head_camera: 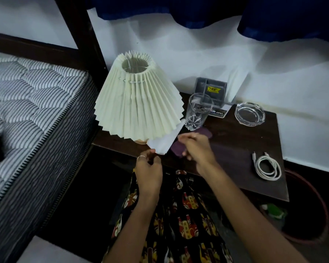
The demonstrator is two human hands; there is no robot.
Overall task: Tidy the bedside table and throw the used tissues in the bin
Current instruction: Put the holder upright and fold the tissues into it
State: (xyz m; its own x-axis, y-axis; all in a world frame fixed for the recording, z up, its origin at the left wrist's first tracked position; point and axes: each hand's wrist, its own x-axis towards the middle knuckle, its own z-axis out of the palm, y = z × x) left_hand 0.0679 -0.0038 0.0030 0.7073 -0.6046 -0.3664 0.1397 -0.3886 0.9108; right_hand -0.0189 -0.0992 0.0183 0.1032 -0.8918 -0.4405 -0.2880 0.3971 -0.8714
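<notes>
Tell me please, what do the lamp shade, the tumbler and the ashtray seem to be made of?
Lamp shade: probably paper or thin stiff fabric, matte cream, judging by its sharp, even pleats.
Tumbler: clear glass, or possibly plastic; glossy, see-through, with a cut pattern near the base.
Ashtray: thick clear glass, it seems; the heavy rim catches bright highlights and the dark table shows through.

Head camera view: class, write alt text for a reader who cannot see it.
Two hands, left and right, hold a white tissue beside a pleated lamp at a dark bedside table. Also there: a drinking glass, glass ashtray, coiled white cable.
</notes>
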